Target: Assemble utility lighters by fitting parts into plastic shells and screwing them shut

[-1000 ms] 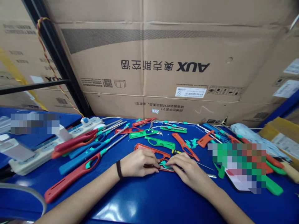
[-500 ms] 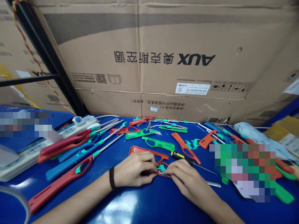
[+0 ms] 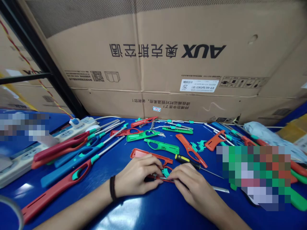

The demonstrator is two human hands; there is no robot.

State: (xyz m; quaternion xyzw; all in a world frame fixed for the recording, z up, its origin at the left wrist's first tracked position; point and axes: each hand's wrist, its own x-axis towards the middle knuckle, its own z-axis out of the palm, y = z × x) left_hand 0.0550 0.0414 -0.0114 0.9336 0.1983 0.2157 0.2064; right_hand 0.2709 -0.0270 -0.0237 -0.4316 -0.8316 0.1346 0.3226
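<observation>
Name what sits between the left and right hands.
In the head view, a teal piece and part of a red casing show between left hand and right hand.

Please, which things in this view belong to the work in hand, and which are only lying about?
Seemingly in the work:
teal part, between left hand and right hand
red piece next to it
probably the screwdriver and open green casings

Seemingly just lying about:
power strip
pale blue bundle

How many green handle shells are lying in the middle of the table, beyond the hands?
3: the front green shell, the back-left green shell and the back-right green shell.
</observation>
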